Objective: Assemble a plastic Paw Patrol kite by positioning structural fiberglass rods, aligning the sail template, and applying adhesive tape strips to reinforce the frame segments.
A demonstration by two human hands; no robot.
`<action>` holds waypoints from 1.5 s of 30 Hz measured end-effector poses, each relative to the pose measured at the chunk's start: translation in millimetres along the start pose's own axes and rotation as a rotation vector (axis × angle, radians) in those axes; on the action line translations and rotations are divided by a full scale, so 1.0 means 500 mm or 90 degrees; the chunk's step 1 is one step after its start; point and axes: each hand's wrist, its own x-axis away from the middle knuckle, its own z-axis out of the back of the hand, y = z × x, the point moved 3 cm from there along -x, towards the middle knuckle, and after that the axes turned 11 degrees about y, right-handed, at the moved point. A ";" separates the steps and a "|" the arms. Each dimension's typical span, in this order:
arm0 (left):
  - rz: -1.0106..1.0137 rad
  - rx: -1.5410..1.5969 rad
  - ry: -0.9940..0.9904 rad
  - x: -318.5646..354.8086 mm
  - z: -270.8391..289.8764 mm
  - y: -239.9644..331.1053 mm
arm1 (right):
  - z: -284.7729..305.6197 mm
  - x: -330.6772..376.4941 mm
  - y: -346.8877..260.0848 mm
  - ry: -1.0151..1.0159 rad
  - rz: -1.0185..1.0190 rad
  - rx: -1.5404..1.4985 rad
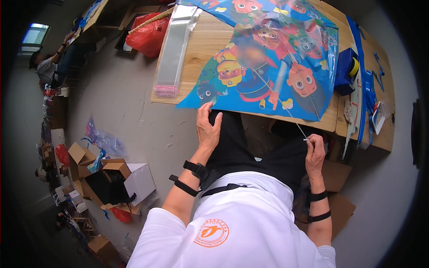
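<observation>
A blue kite sheet printed with cartoon figures lies over the near edge of a wooden table, several thin rods running along it. My left hand is at the sheet's near left edge, fingertips touching the border and thumb held apart. At the sheet's near right, my right hand pinches the end of a thin rod, where a small white tip shows by the fingers. That rod slants from the middle of the sheet out past its near edge.
Clear plastic sleeves lie on the table's left. A blue tape dispenser and blue strips stand at the right. On the floor are a red bag and open cardboard boxes. Another person sits far left.
</observation>
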 end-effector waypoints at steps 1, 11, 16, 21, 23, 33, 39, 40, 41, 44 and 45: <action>-0.133 -0.111 0.108 -0.005 0.006 -0.019 | -0.041 -0.050 -0.004 0.009 0.026 -0.027; -0.291 -0.582 -0.101 -0.189 -0.013 -0.086 | -0.320 -0.216 0.027 -0.051 0.178 0.163; -0.311 -0.650 -0.152 -0.250 -0.028 -0.044 | -0.327 -0.222 0.024 0.062 0.216 0.235; -0.353 -0.486 0.044 -0.177 -0.010 -0.015 | -0.270 -0.229 0.000 0.078 0.213 0.160; -0.362 -0.376 0.045 -0.124 0.000 0.035 | -0.247 -0.211 -0.040 0.070 0.253 0.183; 0.405 0.555 -0.285 0.036 -0.167 0.099 | -0.263 -0.129 -0.172 -0.031 0.314 0.066; 0.428 0.631 -0.367 0.062 -0.140 0.081 | -0.234 -0.108 -0.179 -0.075 0.349 0.031; 0.430 0.631 -0.362 0.064 -0.136 0.081 | -0.231 -0.102 -0.179 -0.084 0.353 0.032; 0.454 0.640 -0.388 0.065 -0.133 0.080 | -0.230 -0.101 -0.181 -0.081 0.352 0.019; 0.479 0.607 -0.416 0.065 -0.121 0.084 | -0.223 -0.095 -0.176 -0.079 0.349 0.005; 0.490 0.587 -0.448 0.067 -0.121 0.086 | -0.216 -0.092 -0.175 -0.078 0.350 0.003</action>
